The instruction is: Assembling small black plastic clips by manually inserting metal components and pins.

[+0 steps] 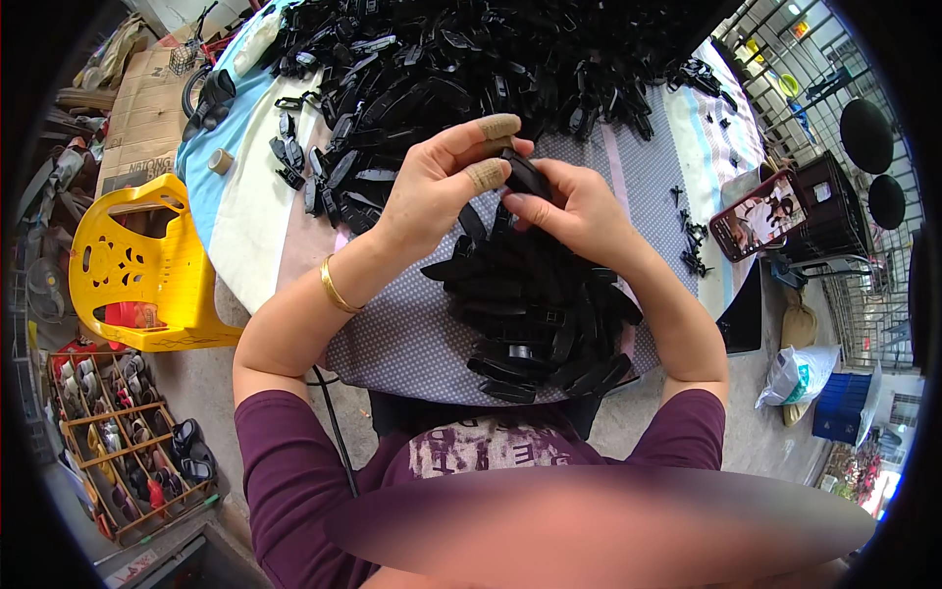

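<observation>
Above the near half of the table, both hands meet at one black, elongated plastic part [528, 178]. My left hand [444, 182] has tan tape wrapped round two fingertips and pinches the part's left end. The thumb and fingers of my right hand [581, 209] close on its right side. Just below the hands lies a near heap of similar black parts [540, 309], curved and slim, reaching toward the table's front edge. A much larger pile of black parts [422, 74] covers the far side. What exactly the fingertips press on is partly hidden.
A patterned cloth covers the round table [383, 344]. Small black pieces [694, 245] lie at its right, beside a phone [758, 214] propped up. A yellow plastic chair [147, 265] stands left, above a wooden shoe rack [123, 442]. A small cup [220, 161] sits near the left edge.
</observation>
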### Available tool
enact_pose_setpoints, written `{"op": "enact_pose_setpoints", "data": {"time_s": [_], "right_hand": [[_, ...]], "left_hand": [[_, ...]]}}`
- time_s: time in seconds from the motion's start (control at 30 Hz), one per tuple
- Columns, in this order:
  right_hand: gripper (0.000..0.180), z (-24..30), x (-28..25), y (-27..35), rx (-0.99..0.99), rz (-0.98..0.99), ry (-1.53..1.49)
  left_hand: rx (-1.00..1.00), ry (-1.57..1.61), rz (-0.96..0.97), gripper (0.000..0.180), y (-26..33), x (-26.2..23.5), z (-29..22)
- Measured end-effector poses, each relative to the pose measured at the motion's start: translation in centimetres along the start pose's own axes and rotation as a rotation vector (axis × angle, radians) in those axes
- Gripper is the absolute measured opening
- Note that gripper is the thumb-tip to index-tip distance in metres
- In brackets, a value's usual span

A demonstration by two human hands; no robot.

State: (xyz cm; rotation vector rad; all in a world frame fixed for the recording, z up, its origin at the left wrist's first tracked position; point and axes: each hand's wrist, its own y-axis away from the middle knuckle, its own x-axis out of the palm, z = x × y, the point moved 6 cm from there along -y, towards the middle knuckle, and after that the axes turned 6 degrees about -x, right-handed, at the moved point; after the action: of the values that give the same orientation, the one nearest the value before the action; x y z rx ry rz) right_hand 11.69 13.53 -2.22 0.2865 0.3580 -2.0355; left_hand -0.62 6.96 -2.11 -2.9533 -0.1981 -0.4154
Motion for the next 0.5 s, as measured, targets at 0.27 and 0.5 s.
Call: {"op": "enact_pose_setpoints", "data": {"time_s": [0.27,0.5], "right_hand": [[0.018,2.5,-0.4,0.6,-0.290,-0.121,0.297],[0.025,1.9,0.1,0.5,-0.406,-0.174,0.426]], "left_hand": [[-0.021,-0.041,0.183,0.031,-0.1,0.2,-0.1],[0.108,-0.187,0.091,0.023,0.3,0.3,-0.6]]}}
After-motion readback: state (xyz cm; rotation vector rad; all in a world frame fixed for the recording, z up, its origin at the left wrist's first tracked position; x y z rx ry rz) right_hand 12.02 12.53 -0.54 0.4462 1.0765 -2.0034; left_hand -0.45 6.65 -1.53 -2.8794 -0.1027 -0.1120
